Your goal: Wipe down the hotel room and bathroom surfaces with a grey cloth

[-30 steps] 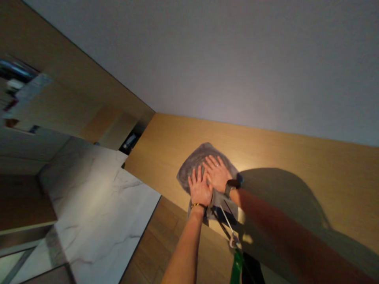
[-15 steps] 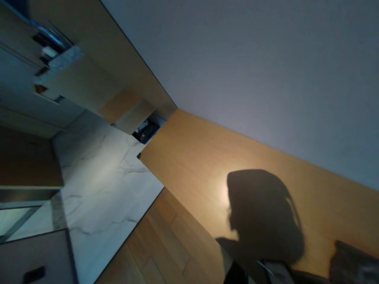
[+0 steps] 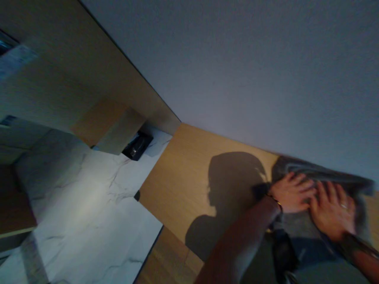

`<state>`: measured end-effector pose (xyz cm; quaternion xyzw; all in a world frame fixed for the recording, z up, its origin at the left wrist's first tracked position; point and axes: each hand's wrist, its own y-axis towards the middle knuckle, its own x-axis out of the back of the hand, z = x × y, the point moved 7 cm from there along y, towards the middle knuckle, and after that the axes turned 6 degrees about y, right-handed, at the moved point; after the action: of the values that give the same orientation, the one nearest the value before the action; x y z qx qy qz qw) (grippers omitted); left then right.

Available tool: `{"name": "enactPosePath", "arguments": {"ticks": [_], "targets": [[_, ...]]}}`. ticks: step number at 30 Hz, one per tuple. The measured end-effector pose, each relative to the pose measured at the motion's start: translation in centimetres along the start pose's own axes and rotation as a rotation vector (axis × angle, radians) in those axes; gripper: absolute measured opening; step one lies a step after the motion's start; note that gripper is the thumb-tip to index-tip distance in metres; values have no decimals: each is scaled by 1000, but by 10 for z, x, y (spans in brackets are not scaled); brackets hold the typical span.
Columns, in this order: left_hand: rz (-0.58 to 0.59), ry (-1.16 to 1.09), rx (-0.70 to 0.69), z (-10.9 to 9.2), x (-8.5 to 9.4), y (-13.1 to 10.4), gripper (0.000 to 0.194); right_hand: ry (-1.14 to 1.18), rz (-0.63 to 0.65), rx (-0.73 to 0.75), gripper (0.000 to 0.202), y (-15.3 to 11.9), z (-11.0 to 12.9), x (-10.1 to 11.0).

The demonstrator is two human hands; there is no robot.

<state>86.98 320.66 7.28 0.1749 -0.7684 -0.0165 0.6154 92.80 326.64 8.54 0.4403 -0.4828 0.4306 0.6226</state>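
A grey cloth [image 3: 306, 167] lies bunched on the wooden surface [image 3: 174, 173], its far edge close against the wall. My left hand [image 3: 293, 192] rests flat on it, palm down, fingers stretched to the right. Beside it, my right hand [image 3: 333, 209] also presses on the cloth with its fingers spread and pointing toward the wall. The two hands nearly touch. The forearms and hands cover part of the cloth.
A grey wall [image 3: 237, 79] rises behind the wooden surface. On the left, a marble-patterned floor [image 3: 89, 197] meets wood flooring [image 3: 166, 256]. A black object [image 3: 137, 146] lies below a box-like wooden unit [image 3: 100, 120]. A head's shadow falls on the wooden surface.
Both hands have come into view on the grey cloth. The cloth, earlier at the lower right edge, now lies up against the wall. My view has shifted, and the shadow has moved left.
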Motion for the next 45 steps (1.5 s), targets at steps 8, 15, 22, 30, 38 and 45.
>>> {"name": "enactPosePath", "arguments": {"ticks": [8,15,22,30,38,45], "targets": [[131,176,744,271,43,-285,56,180,236,383,48,152,315,-165],[241,427,1130,140,32,-403,49,415,407,648,44,29,367,-133],[-7,375,901,-26,-32,-308,63,425,403,394,49,-99,193,-91],[139,281,304,-288,-145,-38,55,380,270,-121,59,-280,-171,11],[158,76,-243,-624,-201,210,63,248,108,-619,61,-502,-484,173],[210,76,-551,-758,-244,344,64,177,-21,-810,64,-578,-644,217]]}}
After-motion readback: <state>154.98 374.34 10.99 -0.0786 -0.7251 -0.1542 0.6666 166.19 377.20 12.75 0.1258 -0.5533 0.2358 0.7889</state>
